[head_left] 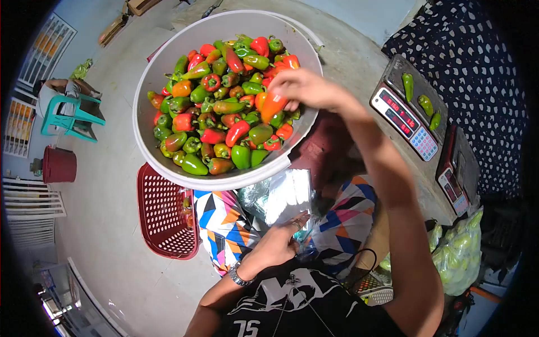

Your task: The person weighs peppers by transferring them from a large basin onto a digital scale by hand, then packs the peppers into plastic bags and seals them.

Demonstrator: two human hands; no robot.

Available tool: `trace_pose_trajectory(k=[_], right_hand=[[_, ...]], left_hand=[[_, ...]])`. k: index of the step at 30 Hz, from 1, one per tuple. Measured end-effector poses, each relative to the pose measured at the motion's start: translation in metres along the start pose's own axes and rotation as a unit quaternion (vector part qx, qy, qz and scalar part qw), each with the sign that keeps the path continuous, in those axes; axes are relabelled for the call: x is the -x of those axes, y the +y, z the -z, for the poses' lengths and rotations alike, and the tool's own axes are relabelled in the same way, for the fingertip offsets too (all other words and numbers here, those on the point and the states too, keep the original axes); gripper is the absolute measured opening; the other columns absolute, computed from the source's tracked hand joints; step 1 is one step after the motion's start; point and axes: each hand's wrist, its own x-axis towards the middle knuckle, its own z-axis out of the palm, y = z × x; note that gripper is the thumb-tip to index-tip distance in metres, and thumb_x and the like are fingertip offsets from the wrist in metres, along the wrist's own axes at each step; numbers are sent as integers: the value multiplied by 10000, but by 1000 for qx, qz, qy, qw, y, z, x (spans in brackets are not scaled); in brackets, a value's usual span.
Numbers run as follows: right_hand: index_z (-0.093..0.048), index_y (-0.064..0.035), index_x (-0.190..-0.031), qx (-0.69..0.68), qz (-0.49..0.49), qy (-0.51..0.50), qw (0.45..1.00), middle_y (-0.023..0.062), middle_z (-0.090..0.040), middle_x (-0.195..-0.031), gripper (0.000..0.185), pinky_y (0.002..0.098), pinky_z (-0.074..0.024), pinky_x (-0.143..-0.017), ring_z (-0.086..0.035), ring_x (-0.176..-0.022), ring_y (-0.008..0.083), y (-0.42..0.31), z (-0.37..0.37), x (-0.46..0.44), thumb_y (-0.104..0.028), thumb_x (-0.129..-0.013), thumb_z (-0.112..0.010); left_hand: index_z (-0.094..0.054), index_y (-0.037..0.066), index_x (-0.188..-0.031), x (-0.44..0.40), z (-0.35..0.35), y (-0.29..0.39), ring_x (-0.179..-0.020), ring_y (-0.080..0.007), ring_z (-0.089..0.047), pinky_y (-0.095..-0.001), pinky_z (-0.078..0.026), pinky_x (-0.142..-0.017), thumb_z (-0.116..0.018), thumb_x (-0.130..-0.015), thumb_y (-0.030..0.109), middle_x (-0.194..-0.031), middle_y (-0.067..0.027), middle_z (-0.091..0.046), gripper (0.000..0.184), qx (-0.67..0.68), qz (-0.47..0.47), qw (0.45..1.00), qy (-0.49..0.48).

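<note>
My right hand is over the right side of a large white tub, with its fingers closed around an orange-red bell pepper. The tub is heaped with green, red and orange peppers. My left hand, with a ring and a wristwatch, is low over my lap. Its fingers are closed at the lower edge of a shiny clear plastic bag; part of the grip is hidden. More crumpled plastic lies beside it between my knees.
A digital scale at right carries three green peppers; a second scale stands beside it. A red perforated basket sits left of my legs. Bagged green produce is at lower right. Farther left stand a teal chair and a red bucket.
</note>
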Motion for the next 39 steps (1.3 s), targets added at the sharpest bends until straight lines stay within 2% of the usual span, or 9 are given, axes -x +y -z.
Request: trace_pose_trajectory(k=[5, 17, 19, 22, 25, 29, 34, 37, 39], right_hand=[[-767, -39, -1034, 526, -64, -34, 847, 214, -755, -974, 247, 462, -590, -792, -750, -914, 347, 24, -72, -49, -183, -905, -614], [-681, -84, -1198, 405, 21, 258, 877, 200, -713, -1176, 359, 490, -525, -998, -672, -1130, 388, 69, -43, -123, -287, -902, -672], [-634, -102, -1290, 333, -14, 290, 897, 207, -697, -1215, 463, 487, -522, -1006, -660, -1156, 386, 62, -46, -131, -355, -907, -695], [-498, -140, -1460, 281, -49, 289, 914, 227, -666, -1289, 639, 504, -515, -1029, -635, -1208, 411, 41, -49, -136, -438, -927, -687], [-382, -193, -1573, 284, -45, 281, 916, 247, -624, -1369, 770, 516, -498, -1058, -604, -1269, 415, 39, -56, -150, -514, -937, -676], [-538, -113, -1432, 208, -18, 322, 923, 278, -651, -1295, 598, 527, -507, -1043, -626, -1226, 440, 48, -60, -159, -468, -965, -648], [-604, -32, -1203, -79, -113, 289, 947, 166, -674, -978, 404, 438, -530, -745, -647, -806, 287, 56, -58, -154, -375, -992, -572], [-599, -31, -1146, -403, -71, 183, 894, 30, -585, -865, 363, 326, -430, -637, -476, -664, 147, 33, -46, -97, -335, -1007, -456], [-621, 10, -1222, -475, 45, 122, 870, 37, -600, -900, 497, 333, -459, -734, -521, -761, 147, 25, -35, -34, -382, -1030, -383]], left_hand=[[-548, 19, -1445, 9, 6, -4, -860, -374, -723, -397, -575, -804, -632, -743, -43, -1477, -216, -557, 710, 5, -5, 1000, 23], [-545, 20, -1455, 4, 0, -13, -790, -334, -712, -390, -564, -739, -623, -736, -50, -1453, -240, -570, 726, 14, -16, 1000, 3], [-543, 30, -1461, 3, 2, -12, -784, -327, -712, -390, -564, -737, -620, -741, -47, -1448, -238, -573, 728, 12, -9, 1000, -2], [-479, -6, -1497, 1, 12, -4, -1363, -413, -510, -409, -543, -986, -619, -776, -48, -1547, -236, -469, 736, 0, 37, 998, -45], [-492, -13, -1485, 2, 17, -5, -1380, -404, -502, -405, -526, -1019, -625, -772, -57, -1543, -241, -473, 727, 14, 63, 996, -57], [-575, 36, -1435, 5, 6, -19, -755, -323, -707, -387, -562, -716, -630, -736, -50, -1364, -229, -628, 706, -8, -6, 1000, 6], [-504, -2, -1480, 2, 13, -8, -1320, -397, -570, -379, -552, -945, -617, -768, -65, -1525, -234, -501, 724, 9, 33, 998, -43], [-560, 53, -1458, 3, 9, -13, -729, -321, -693, -390, -559, -719, -638, -735, -39, -1377, -248, -605, 733, 9, -5, 1000, 11], [-555, 55, -1465, 5, 10, -13, -724, -321, -690, -391, -557, -719, -645, -738, -35, -1340, -248, -627, 738, 11, 1, 1000, 14]])
